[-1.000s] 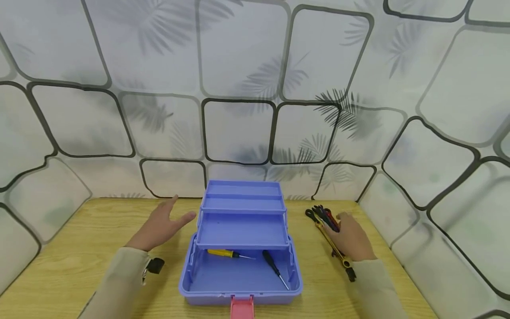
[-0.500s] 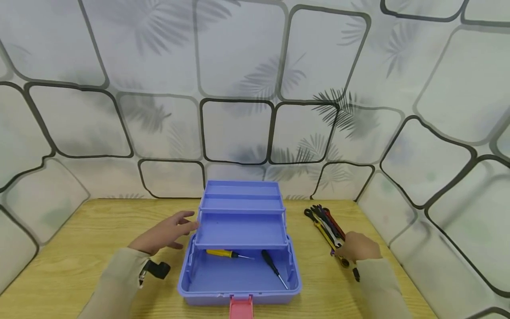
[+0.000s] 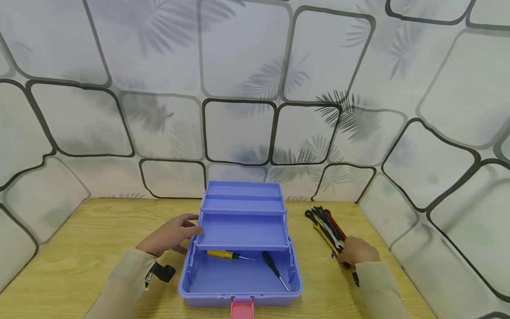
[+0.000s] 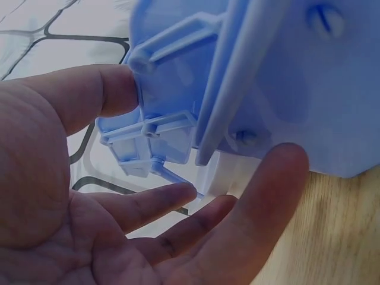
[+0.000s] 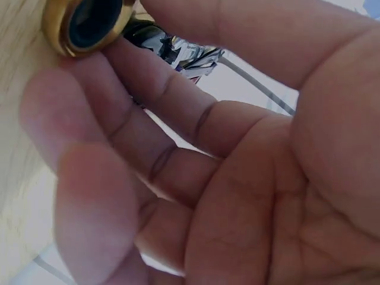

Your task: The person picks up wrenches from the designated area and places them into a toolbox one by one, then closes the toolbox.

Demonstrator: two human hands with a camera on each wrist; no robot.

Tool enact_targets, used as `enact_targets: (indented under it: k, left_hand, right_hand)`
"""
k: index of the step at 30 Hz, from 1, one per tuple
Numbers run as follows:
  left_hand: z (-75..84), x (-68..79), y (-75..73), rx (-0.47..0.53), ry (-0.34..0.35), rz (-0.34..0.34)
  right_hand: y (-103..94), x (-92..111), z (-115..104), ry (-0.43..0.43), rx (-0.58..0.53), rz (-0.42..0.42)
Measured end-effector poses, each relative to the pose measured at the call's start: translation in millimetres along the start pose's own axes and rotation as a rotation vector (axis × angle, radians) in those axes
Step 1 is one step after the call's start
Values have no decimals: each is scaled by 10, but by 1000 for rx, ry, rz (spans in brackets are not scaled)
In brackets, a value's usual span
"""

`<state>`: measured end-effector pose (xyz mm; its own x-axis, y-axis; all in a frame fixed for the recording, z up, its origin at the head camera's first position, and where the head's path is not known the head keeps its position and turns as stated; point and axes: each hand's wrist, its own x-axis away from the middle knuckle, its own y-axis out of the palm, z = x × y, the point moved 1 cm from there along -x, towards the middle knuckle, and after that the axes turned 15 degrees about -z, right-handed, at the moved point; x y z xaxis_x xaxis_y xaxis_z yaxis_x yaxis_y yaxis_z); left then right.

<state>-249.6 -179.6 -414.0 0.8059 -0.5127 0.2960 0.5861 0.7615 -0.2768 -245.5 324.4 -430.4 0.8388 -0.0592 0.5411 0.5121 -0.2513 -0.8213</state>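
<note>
A lilac toolbox (image 3: 241,298) stands with its tiered trays (image 3: 243,228) raised. My left hand (image 3: 171,235) is at its left side; in the left wrist view the thumb (image 4: 119,89) touches a tray edge, and the other fingers spread loosely below. Inside the box lie a yellow-handled screwdriver (image 3: 221,254) and a black-handled screwdriver (image 3: 271,261). On the right, my right hand (image 3: 358,251) pinches the near end of a yellow wrench (image 3: 326,239) in a bundle of several wrenches. Its gold ring end (image 5: 56,24) shows by the fingertips in the right wrist view.
The wooden table (image 3: 71,261) carries everything. A patterned wall covering (image 3: 239,128) rises behind and along both sides. A pink latch (image 3: 242,309) hangs from the toolbox front. Black devices (image 3: 164,272) are strapped at the wrists.
My left hand has moved right and down to the tray's side. My right hand has slid from the middle of the wrench bundle to its near end. The toolbox stays put.
</note>
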Motion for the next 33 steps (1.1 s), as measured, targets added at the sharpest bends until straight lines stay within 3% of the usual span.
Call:
enact_targets:
  k: [7,14,25,33]
  left_hand:
    - [21,17,-1,-19,-9,21]
    - [9,34,3,-10,-15,33]
    - [9,22,34,-47,-13,51]
    - [46,8,62,-108,-11,71]
  right_hand:
    - [-25,0,7,-26,-39,55]
    - [25,-66,-8,-81,-96,208]
    - [50,-149,17,-148,-65,252]
    - [79,-167,71,-132,-114,285]
